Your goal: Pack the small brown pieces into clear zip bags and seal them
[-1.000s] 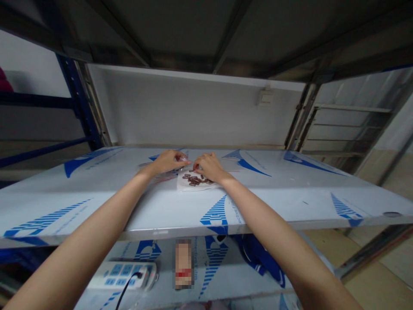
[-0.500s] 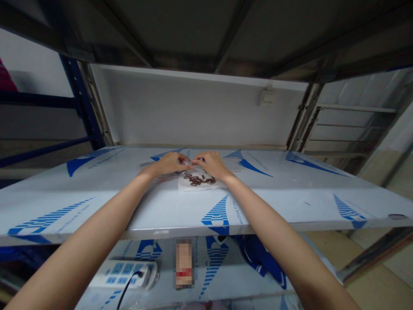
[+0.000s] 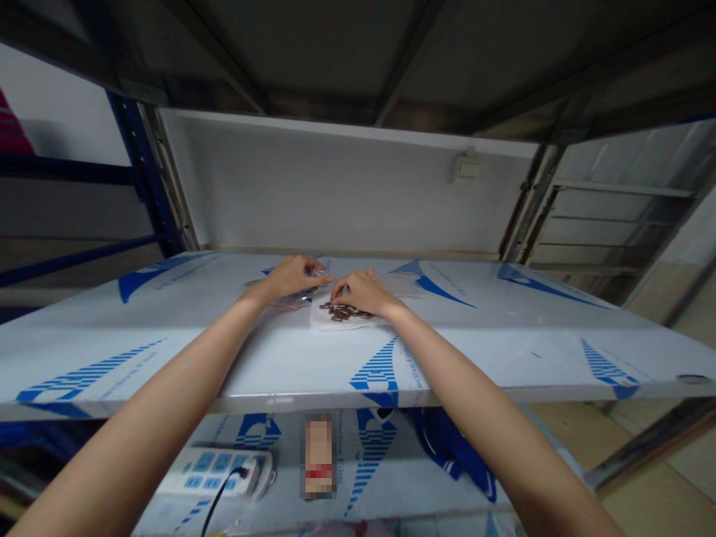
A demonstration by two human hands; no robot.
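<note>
The left hand (image 3: 289, 277) is curled, its fingers drawn together and pinching a small clear plastic bag (image 3: 316, 273), whose lower part trails back beneath the palm towards the wrist. The glare on the film makes the exact grip hard to read, and nothing can be made out inside the bag.

Just to the right of that hand, with a narrow gap between them, the right hand (image 3: 361, 292) arches downward with its fingers close together. Its fingertips (image 3: 335, 292) come down at the far edge of a pile of small dark brown pieces (image 3: 342, 312). Whether they are clamped on one piece or only touching the pile, I cannot tell.

The pieces lie directly under and in front of the right hand, on a white sheet of paper (image 3: 321, 322) that reaches out from below the palm. Both hands rest over a steel shelf (image 3: 503, 350) covered in blue-printed protective film. Below the right forearm, on the lower shelf, sits a blurred object (image 3: 318, 455). Below the left forearm is a white power strip (image 3: 212, 473) with blue switches and a black cord (image 3: 219, 501). Far ahead of the hands, a wall switch (image 3: 466, 168) is mounted on a white panel (image 3: 313, 190).
</note>
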